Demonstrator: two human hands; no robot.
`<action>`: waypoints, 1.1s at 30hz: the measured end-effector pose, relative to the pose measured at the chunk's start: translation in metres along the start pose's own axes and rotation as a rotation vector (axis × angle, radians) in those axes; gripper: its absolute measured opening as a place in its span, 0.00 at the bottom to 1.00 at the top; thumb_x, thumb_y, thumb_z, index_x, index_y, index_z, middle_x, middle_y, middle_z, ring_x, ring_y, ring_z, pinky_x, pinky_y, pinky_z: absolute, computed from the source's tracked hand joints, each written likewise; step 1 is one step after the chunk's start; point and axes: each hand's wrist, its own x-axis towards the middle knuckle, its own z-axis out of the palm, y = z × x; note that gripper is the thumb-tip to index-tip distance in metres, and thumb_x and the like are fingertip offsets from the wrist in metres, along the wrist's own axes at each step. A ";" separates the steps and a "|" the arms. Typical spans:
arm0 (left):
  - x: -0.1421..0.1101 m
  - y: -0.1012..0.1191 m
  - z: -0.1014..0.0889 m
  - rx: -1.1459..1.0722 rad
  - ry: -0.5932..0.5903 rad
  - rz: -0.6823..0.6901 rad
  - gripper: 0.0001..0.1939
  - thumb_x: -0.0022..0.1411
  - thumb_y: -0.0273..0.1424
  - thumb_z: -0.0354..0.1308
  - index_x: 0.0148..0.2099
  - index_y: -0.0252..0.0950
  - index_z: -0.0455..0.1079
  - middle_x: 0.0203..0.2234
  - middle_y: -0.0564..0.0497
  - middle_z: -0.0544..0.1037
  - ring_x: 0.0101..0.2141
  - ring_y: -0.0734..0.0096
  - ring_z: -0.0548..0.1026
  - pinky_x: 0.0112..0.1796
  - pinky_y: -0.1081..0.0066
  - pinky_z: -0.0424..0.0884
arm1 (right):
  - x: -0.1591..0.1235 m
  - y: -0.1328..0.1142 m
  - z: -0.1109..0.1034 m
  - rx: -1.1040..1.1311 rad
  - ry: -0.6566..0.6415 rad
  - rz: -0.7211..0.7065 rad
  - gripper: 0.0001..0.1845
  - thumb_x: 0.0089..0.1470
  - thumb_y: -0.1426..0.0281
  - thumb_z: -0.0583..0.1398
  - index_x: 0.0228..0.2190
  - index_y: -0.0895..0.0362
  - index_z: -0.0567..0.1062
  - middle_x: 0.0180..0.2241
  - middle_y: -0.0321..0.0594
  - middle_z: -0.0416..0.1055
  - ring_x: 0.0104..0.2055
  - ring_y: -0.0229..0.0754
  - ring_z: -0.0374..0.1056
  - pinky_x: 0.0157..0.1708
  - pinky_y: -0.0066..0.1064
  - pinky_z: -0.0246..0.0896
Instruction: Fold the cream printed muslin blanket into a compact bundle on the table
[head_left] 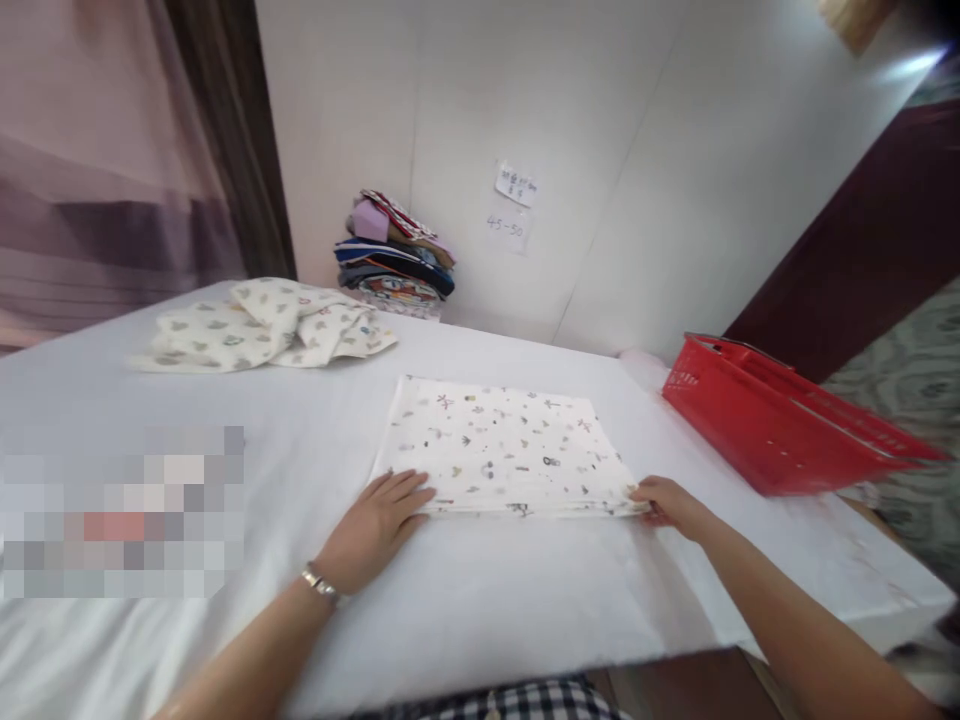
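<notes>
A folded white cloth (502, 440) with small coloured prints lies flat as a rectangle on the white-covered table (517, 590). On its near left corner rests my left hand (386, 520), palm down with the fingers stretched out. A metal band circles that wrist. My right hand (667, 505) pinches the near right corner of the cloth between thumb and fingers. Several layers show along the cloth's near edge.
A crumpled printed cloth (277, 325) lies at the back left. Folded fabrics (394, 250) are stacked against the wall. A red plastic basket (780, 420) stands on the right. Paper notes (514, 200) hang on the wall. A blurred-out patch covers the left side.
</notes>
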 end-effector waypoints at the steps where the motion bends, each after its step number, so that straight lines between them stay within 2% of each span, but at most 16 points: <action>1: 0.000 0.001 -0.001 -0.008 0.002 -0.004 0.18 0.63 0.41 0.44 0.52 0.45 0.67 0.53 0.52 0.68 0.54 0.63 0.64 0.54 0.56 0.59 | 0.000 0.002 0.000 0.016 0.004 0.003 0.12 0.39 0.67 0.62 0.27 0.58 0.66 0.18 0.31 0.61 0.19 0.32 0.60 0.24 0.26 0.65; 5: -0.001 0.005 -0.006 -0.050 0.036 -0.067 0.17 0.64 0.40 0.44 0.48 0.43 0.69 0.49 0.52 0.72 0.52 0.65 0.66 0.53 0.59 0.61 | 0.005 0.008 0.000 -0.032 0.013 0.020 0.17 0.37 0.66 0.63 0.32 0.59 0.68 0.18 0.33 0.63 0.20 0.35 0.62 0.22 0.29 0.65; 9: -0.003 0.001 -0.016 -0.081 0.122 -0.272 0.17 0.64 0.39 0.43 0.41 0.41 0.72 0.44 0.51 0.75 0.48 0.67 0.69 0.49 0.63 0.63 | 0.017 0.016 -0.005 -0.308 0.121 -0.091 0.26 0.38 0.63 0.60 0.42 0.60 0.67 0.28 0.43 0.71 0.26 0.43 0.68 0.26 0.34 0.67; 12: -0.006 -0.007 -0.025 -0.119 0.197 -0.543 0.17 0.62 0.40 0.45 0.40 0.40 0.73 0.42 0.50 0.76 0.43 0.67 0.71 0.45 0.68 0.65 | 0.024 0.027 -0.006 -0.618 0.262 -0.319 0.33 0.40 0.59 0.57 0.49 0.61 0.65 0.38 0.50 0.72 0.36 0.52 0.70 0.36 0.42 0.66; 14: -0.007 -0.012 -0.032 -0.172 0.228 -0.742 0.16 0.60 0.40 0.46 0.40 0.40 0.72 0.38 0.51 0.77 0.38 0.68 0.73 0.40 0.71 0.66 | 0.025 0.034 -0.003 -0.763 0.359 -0.549 0.32 0.43 0.60 0.53 0.49 0.63 0.65 0.45 0.54 0.69 0.46 0.56 0.67 0.45 0.45 0.62; 16: -0.008 -0.015 -0.037 -0.233 0.227 -0.881 0.16 0.59 0.41 0.47 0.38 0.40 0.73 0.33 0.52 0.77 0.32 0.71 0.73 0.34 0.73 0.65 | 0.022 0.035 0.004 -0.822 0.426 -0.797 0.28 0.47 0.62 0.49 0.48 0.63 0.67 0.49 0.54 0.65 0.52 0.55 0.61 0.51 0.45 0.57; 19: -0.009 -0.013 -0.040 -0.262 0.196 -0.959 0.18 0.58 0.45 0.47 0.32 0.40 0.72 0.25 0.53 0.76 0.26 0.72 0.71 0.28 0.74 0.62 | 0.012 0.026 0.020 -0.819 0.427 -1.070 0.24 0.53 0.62 0.46 0.46 0.60 0.68 0.53 0.50 0.62 0.56 0.51 0.56 0.56 0.44 0.52; 21: -0.009 -0.008 -0.040 -0.255 0.161 -0.964 0.19 0.57 0.46 0.47 0.28 0.39 0.71 0.21 0.54 0.74 0.24 0.73 0.69 0.26 0.74 0.59 | 0.006 0.016 0.034 -0.805 0.402 -1.149 0.24 0.55 0.61 0.46 0.47 0.59 0.67 0.54 0.47 0.61 0.59 0.50 0.53 0.57 0.43 0.49; 23: -0.009 -0.003 -0.039 -0.249 0.115 -0.946 0.21 0.57 0.48 0.47 0.26 0.39 0.70 0.20 0.54 0.72 0.23 0.73 0.68 0.26 0.74 0.58 | 0.003 0.009 0.048 -0.837 0.374 -1.149 0.25 0.56 0.59 0.45 0.50 0.57 0.65 0.57 0.45 0.57 0.61 0.50 0.48 0.58 0.45 0.46; 27: -0.010 0.004 -0.039 -0.228 0.030 -0.880 0.24 0.55 0.52 0.46 0.24 0.38 0.69 0.18 0.53 0.71 0.23 0.72 0.67 0.26 0.73 0.56 | 0.010 0.016 0.071 -0.995 0.270 -1.020 0.31 0.57 0.55 0.42 0.57 0.58 0.58 0.61 0.43 0.48 0.63 0.50 0.41 0.58 0.50 0.41; 30: -0.012 0.005 -0.040 -0.251 0.045 -0.858 0.24 0.56 0.50 0.45 0.23 0.38 0.69 0.18 0.54 0.70 0.22 0.73 0.66 0.25 0.73 0.56 | 0.018 0.028 0.076 -1.037 0.211 -0.961 0.34 0.57 0.53 0.42 0.58 0.58 0.55 0.62 0.42 0.45 0.64 0.48 0.39 0.59 0.49 0.40; 33: -0.014 0.003 -0.040 -0.353 0.085 -0.875 0.22 0.57 0.45 0.44 0.25 0.37 0.70 0.17 0.55 0.70 0.22 0.74 0.66 0.25 0.74 0.58 | 0.018 0.029 0.074 -1.005 0.175 -0.939 0.33 0.57 0.53 0.41 0.59 0.55 0.54 0.62 0.41 0.44 0.64 0.47 0.38 0.59 0.49 0.38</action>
